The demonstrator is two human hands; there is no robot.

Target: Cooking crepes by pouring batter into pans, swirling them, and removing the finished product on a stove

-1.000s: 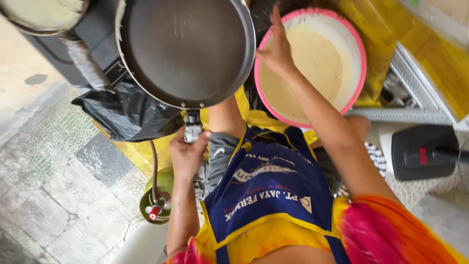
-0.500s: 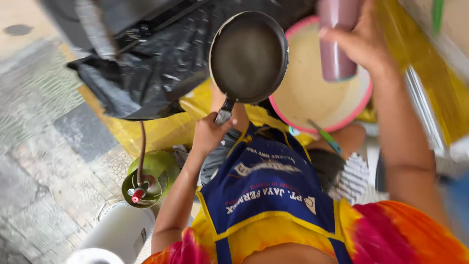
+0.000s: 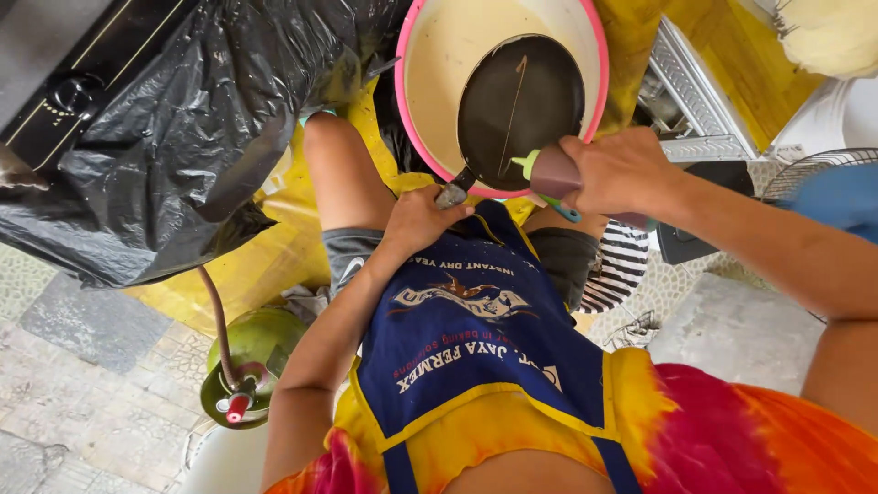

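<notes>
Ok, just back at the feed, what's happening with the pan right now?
The person's left hand holds the small dark round frying pan by its handle, over the pink-rimmed basin of pale batter. The right hand tilts a mauve plastic cup at the pan's edge, and a thin pale streak runs across the pan.

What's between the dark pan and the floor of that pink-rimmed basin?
In the head view, pale batter fills the basin beneath the pan, held by the left hand.
</notes>
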